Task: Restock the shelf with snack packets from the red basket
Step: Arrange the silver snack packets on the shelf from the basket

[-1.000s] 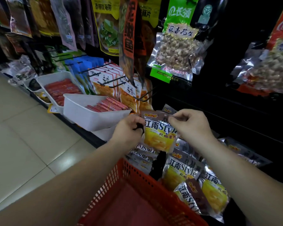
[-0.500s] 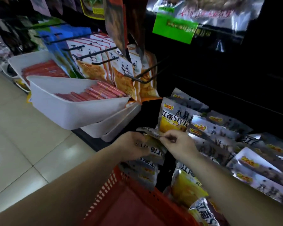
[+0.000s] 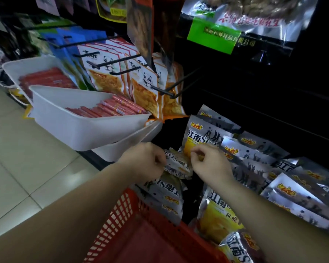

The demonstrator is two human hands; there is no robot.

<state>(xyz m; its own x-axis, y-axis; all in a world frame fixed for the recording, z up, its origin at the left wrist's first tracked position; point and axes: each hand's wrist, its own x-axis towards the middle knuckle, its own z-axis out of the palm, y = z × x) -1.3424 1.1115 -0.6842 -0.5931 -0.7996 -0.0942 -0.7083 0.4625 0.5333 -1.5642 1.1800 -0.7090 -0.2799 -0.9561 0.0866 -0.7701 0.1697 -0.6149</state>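
Right now both hands are low in front of the dark shelf (image 3: 270,114), just above the far rim of the red basket (image 3: 120,213). Between them is one silver and yellow snack packet (image 3: 178,165), lying nearly flat with its print turned sideways. The left hand (image 3: 145,162) has a closed grip on the packet's left edge, fingers curled in and pinching it. The right hand (image 3: 210,164) pinches the right edge the same way, thumb and fingertips drawn together on the foil.

Just behind the right hand a matching packet stands upright (image 3: 201,136) at the front of the shelf row (image 3: 254,150), which runs off to the right with the packets overlapping one another. More of the same kind are in the basket: one with its lettering upside down (image 3: 164,196) leans at the far rim below the left hand, and a yellow-faced one (image 3: 219,219) lies under the right forearm.

To the left, a white tray (image 3: 80,130) juts out over the tiled floor (image 3: 17,152) and holds red sausage sticks (image 3: 114,109). Above it, panda-printed packets (image 3: 106,78) hang on black hooks. A bag with a green label (image 3: 213,36) hangs at the top.
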